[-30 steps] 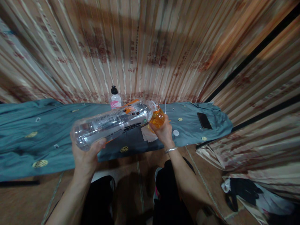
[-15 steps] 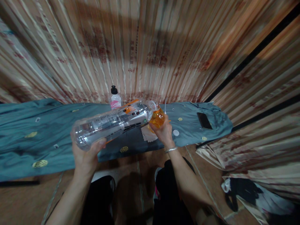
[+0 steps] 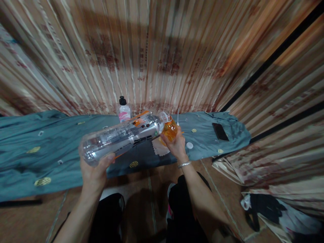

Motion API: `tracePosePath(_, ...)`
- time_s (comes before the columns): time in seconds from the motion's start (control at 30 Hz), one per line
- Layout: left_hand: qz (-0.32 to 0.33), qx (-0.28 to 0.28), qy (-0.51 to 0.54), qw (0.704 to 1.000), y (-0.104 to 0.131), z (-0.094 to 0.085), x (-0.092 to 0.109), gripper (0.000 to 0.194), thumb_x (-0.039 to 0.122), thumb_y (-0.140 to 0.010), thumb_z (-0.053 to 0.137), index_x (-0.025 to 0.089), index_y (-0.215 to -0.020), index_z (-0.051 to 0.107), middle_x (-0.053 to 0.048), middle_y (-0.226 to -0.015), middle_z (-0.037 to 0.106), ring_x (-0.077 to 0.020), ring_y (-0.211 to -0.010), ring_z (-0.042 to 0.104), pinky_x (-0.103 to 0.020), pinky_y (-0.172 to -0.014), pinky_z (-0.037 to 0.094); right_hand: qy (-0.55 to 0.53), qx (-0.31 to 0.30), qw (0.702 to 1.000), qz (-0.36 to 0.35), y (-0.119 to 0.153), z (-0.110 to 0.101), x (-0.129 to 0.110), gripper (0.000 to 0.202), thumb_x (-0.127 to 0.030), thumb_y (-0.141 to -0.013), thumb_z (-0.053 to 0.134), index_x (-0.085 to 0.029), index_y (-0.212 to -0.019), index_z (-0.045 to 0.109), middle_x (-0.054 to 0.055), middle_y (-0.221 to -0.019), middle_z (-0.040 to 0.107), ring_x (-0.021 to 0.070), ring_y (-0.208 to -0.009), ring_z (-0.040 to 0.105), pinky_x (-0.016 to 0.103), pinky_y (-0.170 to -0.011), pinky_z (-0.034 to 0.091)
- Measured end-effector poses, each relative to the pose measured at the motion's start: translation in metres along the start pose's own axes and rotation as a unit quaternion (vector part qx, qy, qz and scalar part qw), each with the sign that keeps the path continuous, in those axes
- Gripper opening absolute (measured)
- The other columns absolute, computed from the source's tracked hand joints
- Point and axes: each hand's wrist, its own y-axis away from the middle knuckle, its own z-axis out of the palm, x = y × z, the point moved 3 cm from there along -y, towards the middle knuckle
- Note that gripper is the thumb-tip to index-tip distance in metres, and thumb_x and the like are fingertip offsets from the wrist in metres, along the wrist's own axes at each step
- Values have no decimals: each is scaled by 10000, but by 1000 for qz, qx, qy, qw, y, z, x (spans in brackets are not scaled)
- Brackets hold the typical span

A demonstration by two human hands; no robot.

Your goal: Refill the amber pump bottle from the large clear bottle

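My left hand is closed round the base end of a large clear plastic bottle with an orange and silver label. The bottle lies tilted, its neck pointing right and meeting the mouth of a small orange bottle. Around that small bottle my right hand is wrapped; a bracelet circles the wrist. Beneath the small bottle is a pale scalloped cloth. A round white cap lies to the right of my right hand. Whether liquid passes between the two mouths cannot be made out.
Behind the large bottle stands a clear bottle with a black top and pink label. A dark phone lies at the right on the teal cloth covering the narrow table. A pleated curtain hangs behind.
The view has shifted slightly. Both hands keep their holds, and the two bottles remain mouth to mouth with almost the same tilt.
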Motion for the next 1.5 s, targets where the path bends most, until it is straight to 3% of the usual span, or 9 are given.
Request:
tracePosePath(0.27,-55,18,50,997,0,5,2,752,434,-521,994,232,-1183,700,-68,-1097,743,-121,-582,561,-228,-431,454,-9,10,1000,5,0,2,5,699,-457,-756,872,-211,-1336,568,129,-1235,784,331,-1129,773,450,-937,629)
tracePosePath(0.63,-86,39,71,993,-1,11,2,761,407,-505,977,269,-1202,705,-49,-997,773,-136,-582,568,-219,-423,462,-16,13,1000,18,1,2,5,695,-420,-760,871,-207,-1352,575,124,-1209,800,341,-1100,785,477,-935,630)
tracePosePath(0.9,-116,60,86,988,-3,13,-1,575,381,-482,972,251,-998,754,-53,-891,768,-168,-644,611,-207,-427,474,-20,25,999,17,2,2,5,678,-434,-757,879,-209,-1335,605,126,-1203,800,347,-1103,786,467,-918,643)
tracePosePath(1.17,-125,92,103,983,-6,12,-5,437,368,-458,961,213,-812,757,-5,-712,698,-144,-579,586,-190,-402,476,-42,18,999,19,2,6,11,719,-461,-756,877,-206,-1368,600,127,-1196,808,342,-1076,796,483,-911,654)
tracePosePath(1.5,-139,114,122,976,-12,14,-5,390,322,-405,939,200,-701,716,-11,-762,728,-132,-536,592,-200,-360,464,-35,24,999,-5,4,6,13,699,-492,-787,839,-204,-1383,615,131,-1164,807,352,-1044,799,487,-876,660)
